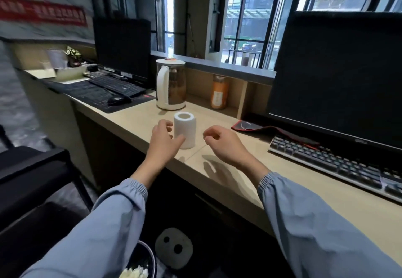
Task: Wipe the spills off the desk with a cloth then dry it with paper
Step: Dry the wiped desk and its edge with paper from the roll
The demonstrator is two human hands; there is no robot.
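Paper roll [187, 128] sits beside half-open left hand [164, 139]; right hand [222, 142] hangs loosely curled, empty.

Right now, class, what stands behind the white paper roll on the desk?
A glass kettle with a white handle stands behind the paper roll, apart from it. The left hand covers the roll's lower left side, and the roll hides the desk strip just behind its base.
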